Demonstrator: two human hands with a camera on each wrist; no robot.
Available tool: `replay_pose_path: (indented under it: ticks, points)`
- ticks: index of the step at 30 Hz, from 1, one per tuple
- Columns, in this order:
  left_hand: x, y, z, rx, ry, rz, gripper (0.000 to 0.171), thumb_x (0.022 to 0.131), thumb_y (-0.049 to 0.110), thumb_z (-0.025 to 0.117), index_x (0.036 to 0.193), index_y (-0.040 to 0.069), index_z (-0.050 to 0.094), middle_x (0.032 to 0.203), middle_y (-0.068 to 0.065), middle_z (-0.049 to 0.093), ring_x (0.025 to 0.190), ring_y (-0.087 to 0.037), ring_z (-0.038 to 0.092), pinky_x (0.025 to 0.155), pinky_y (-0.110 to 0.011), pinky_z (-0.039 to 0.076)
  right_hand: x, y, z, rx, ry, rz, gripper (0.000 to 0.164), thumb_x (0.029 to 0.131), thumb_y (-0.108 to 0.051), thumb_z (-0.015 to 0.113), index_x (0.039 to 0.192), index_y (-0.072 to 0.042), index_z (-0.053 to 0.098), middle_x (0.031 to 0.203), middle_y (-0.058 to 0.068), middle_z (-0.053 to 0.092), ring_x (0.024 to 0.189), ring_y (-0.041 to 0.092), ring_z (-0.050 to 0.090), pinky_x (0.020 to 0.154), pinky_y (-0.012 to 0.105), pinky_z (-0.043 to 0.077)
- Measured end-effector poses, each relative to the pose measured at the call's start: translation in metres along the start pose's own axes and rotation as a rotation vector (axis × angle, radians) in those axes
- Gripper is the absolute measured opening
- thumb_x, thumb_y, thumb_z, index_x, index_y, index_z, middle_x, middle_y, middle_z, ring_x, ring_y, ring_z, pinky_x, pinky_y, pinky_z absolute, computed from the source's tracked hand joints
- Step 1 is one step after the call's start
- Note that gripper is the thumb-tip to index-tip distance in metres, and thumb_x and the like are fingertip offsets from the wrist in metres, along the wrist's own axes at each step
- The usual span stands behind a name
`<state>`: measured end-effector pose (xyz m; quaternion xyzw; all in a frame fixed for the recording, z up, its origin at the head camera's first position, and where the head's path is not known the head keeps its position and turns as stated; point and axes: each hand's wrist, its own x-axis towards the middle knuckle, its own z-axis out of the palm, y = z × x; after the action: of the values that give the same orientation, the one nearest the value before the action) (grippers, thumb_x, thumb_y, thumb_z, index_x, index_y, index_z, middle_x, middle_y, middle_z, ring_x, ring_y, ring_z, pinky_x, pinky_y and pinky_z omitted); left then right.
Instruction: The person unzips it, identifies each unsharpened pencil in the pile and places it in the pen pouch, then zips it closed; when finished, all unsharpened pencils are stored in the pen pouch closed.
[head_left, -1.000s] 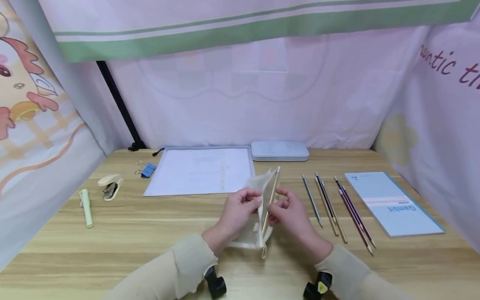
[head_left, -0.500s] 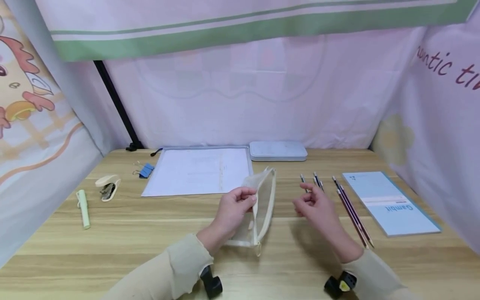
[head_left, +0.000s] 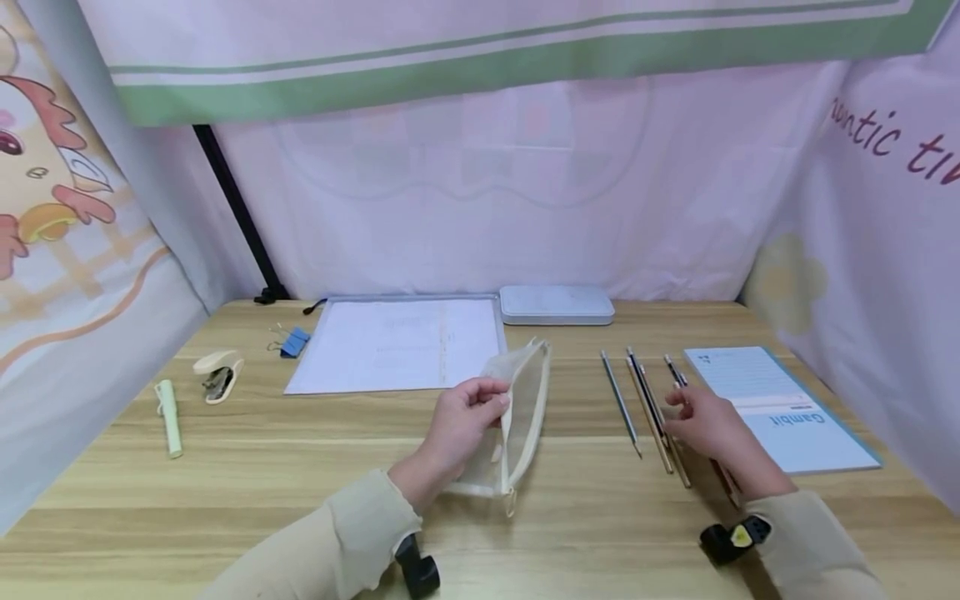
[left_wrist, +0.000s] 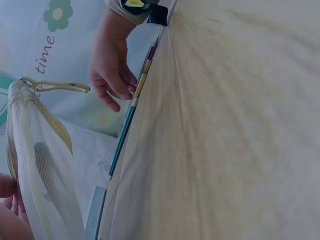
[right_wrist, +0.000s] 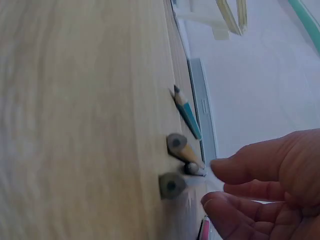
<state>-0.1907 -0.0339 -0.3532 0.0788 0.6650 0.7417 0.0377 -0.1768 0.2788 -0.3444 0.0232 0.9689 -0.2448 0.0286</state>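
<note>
My left hand [head_left: 461, 425] pinches the edge of a cream mesh zip pouch [head_left: 529, 417], which stands with its mouth spread. In the left wrist view the zipper pull [left_wrist: 62, 86] dangles from one end of the pouch. My right hand [head_left: 708, 423] hovers over the pencils at right, thumb and fingers apart, with nothing between them in the right wrist view. It partly covers the dark purple pencils [head_left: 672, 367]. Just left of it lie gold and black pencils [head_left: 648, 408], and farther left a teal pencil [head_left: 620, 402].
A blue notepad [head_left: 795, 425] lies at right, partly behind the right hand. Toward the back are a white sheet-like board [head_left: 397, 346] and a pale flat case [head_left: 557, 306]. At left sit a blue binder clip [head_left: 295, 342], a stapler [head_left: 219, 377] and a light green pen [head_left: 170, 421].
My right hand has let go of a gold pencil at the pouch's mouth and moved right to the pencils. That pencil no longer shows there. My left hand keeps its hold on the pouch.
</note>
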Motion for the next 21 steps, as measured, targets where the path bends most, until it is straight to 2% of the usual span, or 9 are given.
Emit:
replay_pose_path:
  ticks: [5,13,15,19,21]
  points:
    - [-0.002,0.001,-0.001,-0.007,0.000,0.002,0.022,0.084,-0.003,0.060,0.104,-0.012,0.060,0.078,-0.001,0.061,0.070,-0.007,0.057,0.063,-0.022,0.054,0.004,0.006,0.001,0.026,-0.051,0.012,0.039,0.080,-0.009,0.064,0.113,0.010,0.052,0.086,0.018,0.061,0.064,0.018,0.057,0.055,0.031,0.050]
    - [-0.002,0.001,-0.001,-0.010,-0.001,0.009,0.022,0.084,-0.004,0.059,0.103,-0.013,0.060,0.076,0.001,0.060,0.070,-0.007,0.057,0.064,-0.022,0.054,0.014,0.004,0.002,-0.066,-0.107,0.005,0.048,0.078,-0.010,0.063,0.117,0.015,0.048,0.097,0.028,0.058,0.058,0.016,0.056,0.053,0.030,0.048]
    - [-0.001,0.001,-0.001,-0.012,-0.002,0.010,0.022,0.084,-0.004,0.059,0.103,-0.013,0.060,0.076,0.001,0.060,0.070,-0.007,0.058,0.064,-0.022,0.054,0.014,0.003,0.002,-0.059,-0.124,0.007,0.048,0.079,-0.009,0.062,0.117,0.016,0.047,0.096,0.028,0.057,0.057,0.016,0.056,0.052,0.030,0.048]
    - [-0.001,0.000,-0.001,-0.015,-0.005,0.008,0.022,0.084,-0.004,0.059,0.104,-0.013,0.060,0.076,0.001,0.061,0.070,-0.007,0.058,0.064,-0.022,0.054,0.013,0.003,0.000,0.002,-0.122,0.068,0.054,0.077,-0.012,0.062,0.120,0.015,0.045,0.098,0.028,0.056,0.058,0.018,0.056,0.053,0.030,0.048]
    - [-0.001,0.000,0.000,-0.014,-0.005,0.005,0.022,0.084,-0.003,0.060,0.104,-0.013,0.060,0.076,0.001,0.061,0.070,-0.006,0.058,0.064,-0.022,0.054,0.012,0.001,0.000,0.078,-0.099,0.115,0.057,0.077,-0.013,0.061,0.124,0.014,0.042,0.102,0.028,0.054,0.062,0.018,0.056,0.056,0.030,0.049]
